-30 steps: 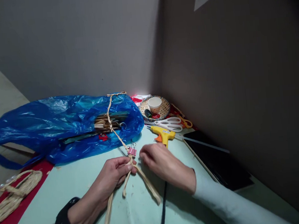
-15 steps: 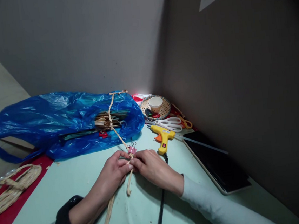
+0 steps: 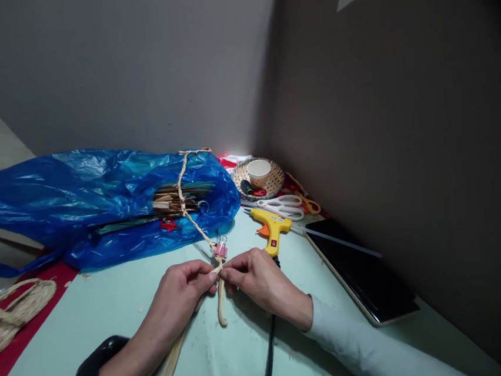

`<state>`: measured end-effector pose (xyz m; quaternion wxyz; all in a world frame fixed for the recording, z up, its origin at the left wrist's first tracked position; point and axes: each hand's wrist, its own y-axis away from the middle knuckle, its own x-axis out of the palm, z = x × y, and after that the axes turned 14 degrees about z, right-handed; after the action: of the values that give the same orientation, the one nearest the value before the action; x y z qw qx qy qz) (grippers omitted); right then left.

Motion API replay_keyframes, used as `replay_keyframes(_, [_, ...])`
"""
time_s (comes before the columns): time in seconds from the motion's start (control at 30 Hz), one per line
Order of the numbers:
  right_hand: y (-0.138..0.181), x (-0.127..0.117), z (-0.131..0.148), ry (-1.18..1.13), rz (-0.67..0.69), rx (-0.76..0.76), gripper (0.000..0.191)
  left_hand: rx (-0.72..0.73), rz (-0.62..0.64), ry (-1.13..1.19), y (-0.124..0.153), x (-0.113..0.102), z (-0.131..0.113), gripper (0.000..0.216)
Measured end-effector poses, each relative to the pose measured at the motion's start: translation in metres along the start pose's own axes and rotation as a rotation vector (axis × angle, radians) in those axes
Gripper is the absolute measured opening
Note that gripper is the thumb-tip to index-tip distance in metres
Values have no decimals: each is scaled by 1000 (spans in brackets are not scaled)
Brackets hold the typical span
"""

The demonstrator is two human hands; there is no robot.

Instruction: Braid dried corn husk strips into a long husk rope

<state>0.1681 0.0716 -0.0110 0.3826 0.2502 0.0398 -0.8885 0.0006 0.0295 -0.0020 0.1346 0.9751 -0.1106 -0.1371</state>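
Observation:
My left hand [image 3: 181, 295] and my right hand [image 3: 254, 279] meet over the pale green table top [image 3: 112, 319], both pinched on the loose straw strands [image 3: 220, 300] at the near end of a braided straw cord [image 3: 188, 209]. The cord runs away from me over the blue plastic bag [image 3: 78, 198]. A pink binder clip [image 3: 221, 249] grips the braid just beyond my fingertips. One strand hangs down between my hands, another runs back under my left wrist. A black watch sits on that wrist.
A yellow glue gun [image 3: 273, 231] lies just past my right hand, its black cable [image 3: 269, 357] running toward me. Behind it are scissors [image 3: 285, 205], a woven tray [image 3: 249, 173] with a white cup [image 3: 259, 172], and a dark tablet [image 3: 360, 272] by the wall. Coiled straw [image 3: 6, 315] lies at left.
My right hand has moved left from beside the glue gun to meet my left hand at the braid's end. The loose strands have been drawn together from a spread.

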Motion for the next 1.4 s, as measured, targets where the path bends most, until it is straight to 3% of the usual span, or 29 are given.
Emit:
replay_keyframes(0.2, [1, -3, 2, -3, -8, 4, 31, -76, 19, 42, 2, 1, 0, 29])
replay_keyframes(0.3, [2, -4, 5, -25, -13, 7, 30, -64, -57, -36, 7, 6, -3, 29])
replay_keyframes(0.4, [2, -1, 7, -59, -29, -11, 29, -27, -192, -282, 14, 15, -6, 31])
replay_keyframes(0.47, [2, 1, 8, -79, -41, -23, 30, 86, -288, -529, 17, 21, -6, 30])
replay_keyframes(0.63, [0, 5, 6, -96, -26, -23, 32, 599, -420, -1143, 17, 34, 5, 28])
replay_keyframes(0.77, [-1, 3, 1, -93, -3, -72, 34, 690, -445, -1386, 18, 39, 11, 22])
replay_keyframes(1.0, [-1, -7, 0, -122, 126, -72, 31, 771, -485, -1580, 21, 40, 6, 26])
replay_keyframes(1.23, [0, -11, 9, -159, 147, -55, 27, 653, -368, -1831, 30, 53, 19, 35])
replay_keyframes(1.33, [0, -9, 7, -207, 139, -48, 26, 697, -265, -1708, 35, 54, 19, 23])
replay_keyframes(1.4, [1, -9, 6, -221, 138, -42, 24, 653, -193, -1460, 36, 47, 12, 18])
